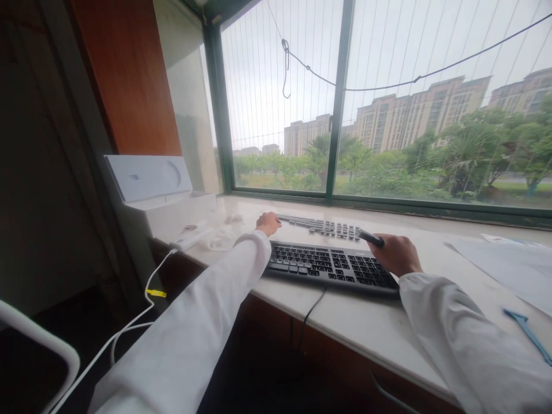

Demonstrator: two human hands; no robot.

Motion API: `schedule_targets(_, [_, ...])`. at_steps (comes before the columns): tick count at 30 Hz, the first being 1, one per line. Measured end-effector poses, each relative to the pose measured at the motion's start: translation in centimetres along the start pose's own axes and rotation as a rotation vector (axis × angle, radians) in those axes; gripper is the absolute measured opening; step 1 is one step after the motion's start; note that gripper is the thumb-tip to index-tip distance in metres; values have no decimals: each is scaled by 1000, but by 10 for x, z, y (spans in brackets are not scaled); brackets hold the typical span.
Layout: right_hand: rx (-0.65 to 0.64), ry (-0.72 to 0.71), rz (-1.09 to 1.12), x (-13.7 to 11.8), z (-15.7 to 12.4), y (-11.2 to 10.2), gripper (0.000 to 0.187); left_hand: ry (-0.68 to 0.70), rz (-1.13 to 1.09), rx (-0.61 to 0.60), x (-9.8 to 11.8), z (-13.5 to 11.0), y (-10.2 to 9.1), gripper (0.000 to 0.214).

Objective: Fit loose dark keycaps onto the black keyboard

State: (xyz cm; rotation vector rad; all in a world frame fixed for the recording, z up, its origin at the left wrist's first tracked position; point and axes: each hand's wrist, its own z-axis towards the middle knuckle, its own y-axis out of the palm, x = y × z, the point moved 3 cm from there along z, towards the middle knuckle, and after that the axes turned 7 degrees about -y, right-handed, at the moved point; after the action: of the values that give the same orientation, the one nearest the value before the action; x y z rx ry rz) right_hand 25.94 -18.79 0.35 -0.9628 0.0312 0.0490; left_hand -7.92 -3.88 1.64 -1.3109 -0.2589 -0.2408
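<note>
A black keyboard (pixel 332 266) lies on the white sill with most of its keycaps off; a few larger caps still sit along its near left edge. Behind it, loose dark keycaps (pixel 321 225) are laid out in rows. At the left end of those rows is my left hand (pixel 268 223), its fingers closed together; whatever they pinch is too small to make out. My right hand (pixel 399 254) grips a short black-handled tool (pixel 371 238) above the keyboard's far right corner. The tool's tip points left toward the loose keycaps, and its exact kind is unclear.
An open white box (pixel 181 207) stands at the left, near a white power strip (pixel 190 238) with a cable. Papers (pixel 504 264) and a blue tool (pixel 528 333) lie at the right. The keyboard's cord (pixel 313 310) hangs over the front edge. A window is behind.
</note>
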Motion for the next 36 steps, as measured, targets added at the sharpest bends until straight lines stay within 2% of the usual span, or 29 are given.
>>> schedule_targets(6, [14, -43, -18, 3, 1, 5, 30, 31, 60, -6, 10, 49, 23, 26])
schedule_targets(13, [-1, -50, -35, 1, 2, 7, 29, 79, 125, -9, 18, 77, 45, 27])
schedule_targets(24, [-20, -64, -36, -4, 1, 2, 26, 156, 204, -34, 32, 90, 57, 21])
schedule_targets(36, [-15, -74, -21, -5, 1, 2, 24, 163, 197, -32, 34, 90, 58, 38])
